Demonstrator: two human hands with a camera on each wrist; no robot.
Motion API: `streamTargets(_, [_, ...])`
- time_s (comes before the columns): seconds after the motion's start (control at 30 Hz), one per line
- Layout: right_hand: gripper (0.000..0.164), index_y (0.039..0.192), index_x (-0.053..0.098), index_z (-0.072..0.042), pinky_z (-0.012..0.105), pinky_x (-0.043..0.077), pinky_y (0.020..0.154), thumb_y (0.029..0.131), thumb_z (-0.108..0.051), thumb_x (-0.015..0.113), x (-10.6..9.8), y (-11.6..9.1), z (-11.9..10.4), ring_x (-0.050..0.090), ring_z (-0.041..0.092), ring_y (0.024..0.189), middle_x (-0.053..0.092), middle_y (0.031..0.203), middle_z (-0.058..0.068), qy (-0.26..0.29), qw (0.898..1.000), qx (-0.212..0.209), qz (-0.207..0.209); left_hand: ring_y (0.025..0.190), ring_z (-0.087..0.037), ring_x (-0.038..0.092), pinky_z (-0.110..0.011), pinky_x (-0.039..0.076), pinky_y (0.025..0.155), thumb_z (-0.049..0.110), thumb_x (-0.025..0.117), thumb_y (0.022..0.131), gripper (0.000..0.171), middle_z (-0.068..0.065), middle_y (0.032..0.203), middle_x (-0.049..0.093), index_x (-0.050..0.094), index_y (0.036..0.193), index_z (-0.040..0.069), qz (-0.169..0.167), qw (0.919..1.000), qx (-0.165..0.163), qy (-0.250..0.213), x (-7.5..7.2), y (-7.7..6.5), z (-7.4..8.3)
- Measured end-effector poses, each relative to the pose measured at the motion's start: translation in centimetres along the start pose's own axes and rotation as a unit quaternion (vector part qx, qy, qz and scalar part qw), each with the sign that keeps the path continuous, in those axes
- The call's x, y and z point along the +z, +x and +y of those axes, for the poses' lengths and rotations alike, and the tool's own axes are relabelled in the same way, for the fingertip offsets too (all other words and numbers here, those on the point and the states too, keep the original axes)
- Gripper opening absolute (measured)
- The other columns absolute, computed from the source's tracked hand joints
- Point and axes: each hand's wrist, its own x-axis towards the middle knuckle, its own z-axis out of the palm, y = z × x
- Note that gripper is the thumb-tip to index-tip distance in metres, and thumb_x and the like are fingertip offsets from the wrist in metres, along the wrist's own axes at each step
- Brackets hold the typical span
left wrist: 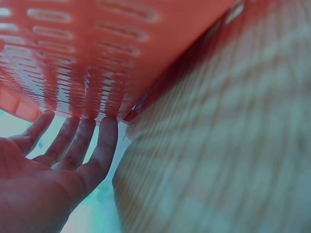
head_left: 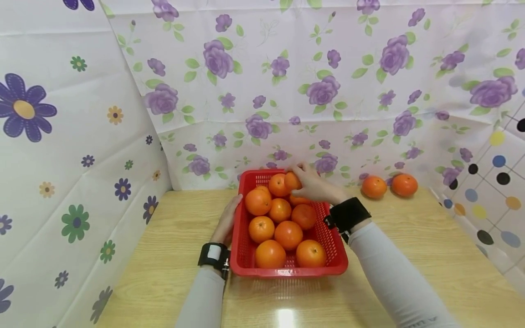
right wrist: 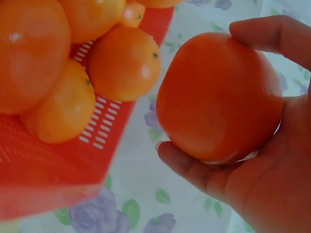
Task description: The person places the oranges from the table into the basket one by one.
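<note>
A red slotted plastic basket (head_left: 289, 272) stands on the table with several oranges (head_left: 288, 235) inside. My right hand (head_left: 313, 184) holds a smooth round orange (right wrist: 218, 97) over the basket's far right part. In the right wrist view the thumb and fingers curve around opposite sides of that fruit. My left hand (head_left: 226, 221) is at the basket's left side. Its extended fingers (left wrist: 107, 141) touch the slotted outer wall, as the left wrist view shows, and the palm stands away from it.
Two more orange-red fruits, one on the left (head_left: 374, 187) and one on the right (head_left: 404, 185), lie on the wooden table (head_left: 176, 269) at the back right. Flowered sheets (head_left: 254, 91) hang behind the table and to its left, and a dotted sheet (head_left: 492, 182) to its right.
</note>
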Motion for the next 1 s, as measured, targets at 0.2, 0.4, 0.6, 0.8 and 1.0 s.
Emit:
streamTargets(0.2, [0.055,0.146,0.046,-0.008,0.064,0.042,0.105,0.096,-0.014,0.067,1.1,0.4,0.0,0.039,0.055,0.13,0.032,0.145,0.031,-0.012,0.999,0.02,-0.026,0.134,-0.023,0.053,-0.041,0.049,0.109,0.057,0.054,0.104,0.065,-0.007,0.15,0.052,0.045,0.155,0.017,0.004,1.0,-0.003,0.009,0.0,-0.1,0.1])
streamTargets(0.4, [0.055,0.148,0.044,-0.009,0.061,0.041,0.106,0.098,-0.014,0.066,1.7,0.6,-0.1,0.037,0.05,0.127,0.032,0.144,0.027,-0.017,0.996,0.048,-0.069,0.131,-0.025,0.057,-0.043,0.054,0.102,0.057,0.052,0.105,0.058,-0.006,0.147,0.055,0.047,0.151,0.022,0.009,0.9998,-0.007,0.016,-0.1,-0.1,0.1])
streamTargets(0.6, [0.059,0.151,0.042,-0.009,0.066,0.035,0.114,0.098,-0.016,0.067,2.4,0.9,0.2,0.032,0.055,0.139,0.026,0.153,0.03,-0.037,0.991,0.08,-0.099,0.132,-0.025,0.057,-0.044,0.054,0.103,0.055,0.051,0.106,0.058,-0.008,0.149,0.054,0.045,0.153,0.02,-0.002,1.0,-0.006,0.007,-0.2,0.0,0.0])
streamTargets(0.8, [0.061,0.152,0.039,-0.011,0.07,0.03,0.115,0.098,-0.019,0.067,2.9,1.2,0.6,0.027,0.061,0.144,0.023,0.157,0.033,-0.048,0.989,0.094,-0.107,0.134,-0.025,0.055,-0.044,0.053,0.103,0.056,0.051,0.106,0.06,-0.006,0.151,0.053,0.044,0.154,0.022,-0.007,1.0,-0.005,0.002,-0.2,-0.1,0.1])
streamTargets(1.0, [0.066,0.158,0.035,-0.012,0.072,0.025,0.117,0.1,-0.021,0.065,3.1,1.3,0.9,0.019,0.062,0.147,0.017,0.162,0.034,-0.043,0.988,0.098,-0.109,0.134,-0.025,0.055,-0.043,0.053,0.103,0.056,0.052,0.105,0.058,-0.006,0.149,0.054,0.047,0.152,0.023,-0.001,1.0,-0.004,0.004,-0.1,-0.1,0.1])
